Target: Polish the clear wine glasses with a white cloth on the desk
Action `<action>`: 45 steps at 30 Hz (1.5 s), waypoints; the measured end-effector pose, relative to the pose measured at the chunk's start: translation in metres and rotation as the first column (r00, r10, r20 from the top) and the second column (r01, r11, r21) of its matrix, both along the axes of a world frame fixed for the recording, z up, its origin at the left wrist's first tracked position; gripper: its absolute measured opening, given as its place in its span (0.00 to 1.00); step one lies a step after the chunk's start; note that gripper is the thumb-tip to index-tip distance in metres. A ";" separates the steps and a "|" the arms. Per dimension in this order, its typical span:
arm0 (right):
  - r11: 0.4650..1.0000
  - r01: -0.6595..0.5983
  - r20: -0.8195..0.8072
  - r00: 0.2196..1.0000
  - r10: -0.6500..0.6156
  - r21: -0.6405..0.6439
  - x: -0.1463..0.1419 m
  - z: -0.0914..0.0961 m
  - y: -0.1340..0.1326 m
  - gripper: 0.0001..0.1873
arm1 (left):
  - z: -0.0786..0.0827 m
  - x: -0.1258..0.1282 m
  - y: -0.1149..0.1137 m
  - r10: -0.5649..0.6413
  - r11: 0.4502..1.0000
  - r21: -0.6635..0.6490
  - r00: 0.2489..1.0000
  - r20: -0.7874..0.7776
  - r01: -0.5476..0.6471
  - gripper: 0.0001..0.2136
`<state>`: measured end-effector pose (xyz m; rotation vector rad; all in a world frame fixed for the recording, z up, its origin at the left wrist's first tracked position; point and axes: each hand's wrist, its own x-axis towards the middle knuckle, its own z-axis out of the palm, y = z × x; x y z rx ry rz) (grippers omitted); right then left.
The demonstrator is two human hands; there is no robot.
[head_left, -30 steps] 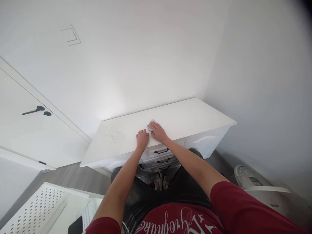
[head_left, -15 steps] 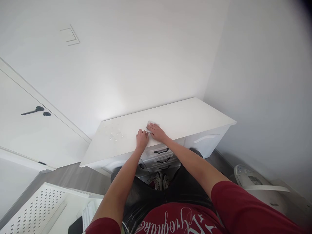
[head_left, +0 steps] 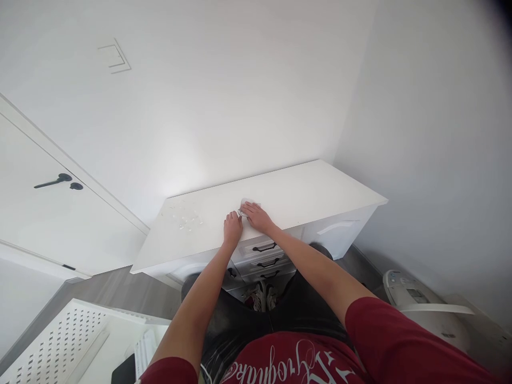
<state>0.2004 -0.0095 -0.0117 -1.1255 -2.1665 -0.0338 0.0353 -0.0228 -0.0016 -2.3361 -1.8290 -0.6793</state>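
Most of the wipe (head_left: 249,203) is covered by the right hand (head_left: 258,217); only a small pale edge is seen past the fingertips, and its material cannot be made out. It is white, nearly the same tone as the bench (head_left: 320,189), and lies near the middle of the top, close to the front edge. The right fingers are laid over it, fairly flat; whether it is pinched or merely pressed cannot be told. The left hand (head_left: 232,228) is set on the bench just beside the right, fingers slightly bent and holding nothing; contact between its fingertips and the wipe cannot be resolved. Small glinting specks (head_left: 186,220) are scattered on the left part of the top, too small to identify. Below the wrists, dark drawer handles (head_left: 264,248) are partly hidden by the forearms. A grey appliance (head_left: 416,298) at lower right is partly cut off.
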 end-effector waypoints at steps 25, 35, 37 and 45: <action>0.999 0.051 -0.037 0.998 -0.051 -0.001 0.002 -0.002 0.002 0.28 | 0.002 0.001 -0.002 0.018 0.999 -0.025 0.998 -0.062 -0.019 0.07; 0.995 0.101 -0.064 0.993 -0.102 -0.010 0.001 0.001 0.001 0.28 | 0.003 0.001 -0.001 -0.016 1.000 -0.025 0.997 -0.071 0.014 0.09; 1.000 -0.022 0.011 1.000 0.022 -0.010 0.002 0.002 0.000 0.28 | 0.003 0.001 -0.001 -0.013 0.999 -0.034 0.997 -0.072 0.010 0.07; 0.983 0.184 -0.057 0.981 -0.185 -0.025 0.003 0.002 -0.001 0.28 | 0.000 0.001 0.001 -0.037 0.999 -0.018 0.997 -0.066 0.035 0.08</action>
